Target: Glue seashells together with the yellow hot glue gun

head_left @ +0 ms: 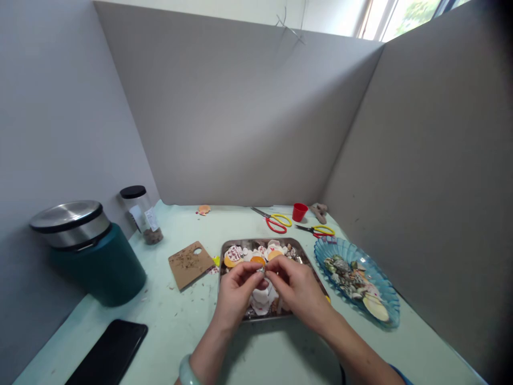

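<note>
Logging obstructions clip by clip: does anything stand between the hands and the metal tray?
Nothing visible does: the left hand and right hand are above the metal tray; the blue dish sits right of it.

a tiny, mostly hidden piece sits between both hands.

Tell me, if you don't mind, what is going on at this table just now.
A person is working with bare hands: the left hand and right hand meet at the fingertips, pinching what looks like a tiny piece, too small to identify. They are above a metal tray holding white and orange pieces. A blue dish of small mixed bits stands to the right, brown board lies left, and two pairs of scissors lie beyond the tray.
</note>
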The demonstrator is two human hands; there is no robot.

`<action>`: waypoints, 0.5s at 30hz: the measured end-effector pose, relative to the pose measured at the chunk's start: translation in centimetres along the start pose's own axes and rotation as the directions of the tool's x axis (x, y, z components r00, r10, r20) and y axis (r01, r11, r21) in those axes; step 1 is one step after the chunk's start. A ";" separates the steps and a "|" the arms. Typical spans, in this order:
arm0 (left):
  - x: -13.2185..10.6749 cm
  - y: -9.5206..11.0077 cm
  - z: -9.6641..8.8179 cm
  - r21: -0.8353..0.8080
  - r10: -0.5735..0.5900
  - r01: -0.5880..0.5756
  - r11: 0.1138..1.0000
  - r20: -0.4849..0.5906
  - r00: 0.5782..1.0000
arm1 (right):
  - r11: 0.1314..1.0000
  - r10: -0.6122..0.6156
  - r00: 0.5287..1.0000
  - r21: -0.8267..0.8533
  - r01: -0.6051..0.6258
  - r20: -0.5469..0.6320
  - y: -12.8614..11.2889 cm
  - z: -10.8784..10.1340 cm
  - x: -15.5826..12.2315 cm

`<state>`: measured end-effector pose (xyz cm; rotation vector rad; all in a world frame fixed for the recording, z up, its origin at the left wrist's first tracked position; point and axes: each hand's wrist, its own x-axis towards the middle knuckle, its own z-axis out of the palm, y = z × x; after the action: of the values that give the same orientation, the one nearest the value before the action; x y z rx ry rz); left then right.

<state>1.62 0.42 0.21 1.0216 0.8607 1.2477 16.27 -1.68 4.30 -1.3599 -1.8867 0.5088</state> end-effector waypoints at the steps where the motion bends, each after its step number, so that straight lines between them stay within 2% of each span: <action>1: 0.0 0.1 0.0 -0.010 -0.008 0.008 1.000 0.004 1.000 | 1.000 0.008 1.000 0.006 -0.008 -0.005 0.0 -0.1 0.0; 7: -0.1 0.2 0.0 -0.018 -0.023 0.024 1.000 0.011 1.000 | 0.999 0.031 0.999 0.009 -0.031 -0.012 0.0 -0.1 -0.2; 15: 0.1 -0.2 -0.1 0.015 0.011 -0.012 1.000 0.012 1.000 | 0.998 -0.041 0.999 -0.048 0.039 -0.033 0.2 0.6 -0.1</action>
<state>1.59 0.52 -0.06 1.0466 0.8579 1.2453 15.94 -1.66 3.73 -1.3502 -1.9056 0.4211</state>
